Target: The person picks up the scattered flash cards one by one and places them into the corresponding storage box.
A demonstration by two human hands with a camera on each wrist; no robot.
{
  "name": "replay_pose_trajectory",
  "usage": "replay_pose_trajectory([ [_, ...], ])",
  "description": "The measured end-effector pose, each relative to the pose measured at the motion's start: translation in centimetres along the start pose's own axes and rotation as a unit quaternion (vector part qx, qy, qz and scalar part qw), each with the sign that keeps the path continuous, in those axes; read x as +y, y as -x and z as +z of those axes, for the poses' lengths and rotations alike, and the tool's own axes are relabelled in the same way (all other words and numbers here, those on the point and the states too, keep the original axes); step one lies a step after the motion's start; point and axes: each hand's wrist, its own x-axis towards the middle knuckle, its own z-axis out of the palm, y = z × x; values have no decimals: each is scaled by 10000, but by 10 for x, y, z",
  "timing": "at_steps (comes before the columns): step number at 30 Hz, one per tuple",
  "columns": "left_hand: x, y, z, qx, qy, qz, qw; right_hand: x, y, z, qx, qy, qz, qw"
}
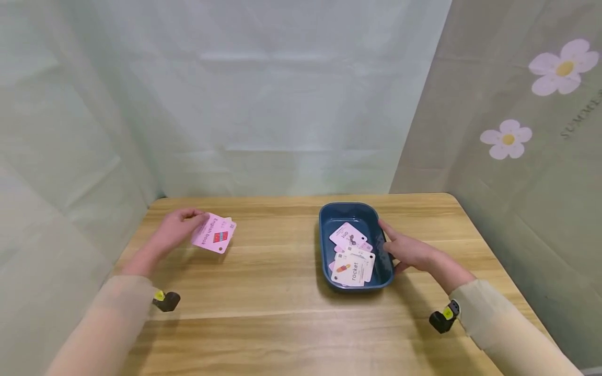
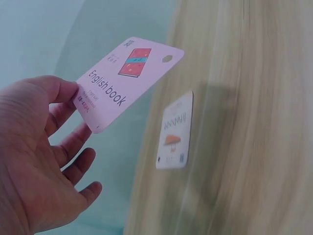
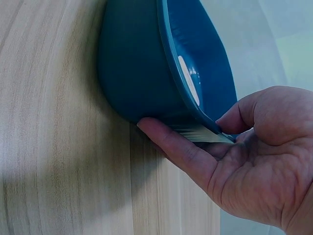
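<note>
A pink flashcard (image 1: 213, 233) printed "English book" with a red book picture is pinched at one edge between the thumb and index finger of my left hand (image 1: 174, 232). The left wrist view shows that card held above the table, tilted, with a second white flashcard (image 2: 175, 132) lying below it on the wood. My right hand (image 1: 411, 251) grips the right wall of a dark blue plastic basin (image 1: 325, 245), thumb at the rim and fingers outside. Inside the basin lie several overlapping flashcards, including a white "rocket" card (image 1: 348, 270) and a pink "ant" card (image 1: 347, 233).
The basin stands on a wood-grain table (image 1: 263, 313), right of its middle. Pale cloth hangs (image 1: 282, 104) behind the table and at both sides, with printed flowers (image 1: 508, 140) on the right. Small black cameras (image 1: 442, 321) are strapped to both wrists.
</note>
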Motion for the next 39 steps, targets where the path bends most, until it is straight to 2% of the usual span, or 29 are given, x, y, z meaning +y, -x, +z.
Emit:
replay_pose_trajectory([
  [8,23,2,6,34,284,-10,9996,-2,-2,0,-19,44,2,10000],
  [21,64,2,13,7,595,185,9981,-5,-1,-2,-43,84,16,10000],
  [28,80,-3,22,-32,828,239,9963,-5,0,-3,-25,133,93,9999],
  [39,115,-6,39,9,1097,451,9929,-8,1,-3,-3,150,141,9998],
])
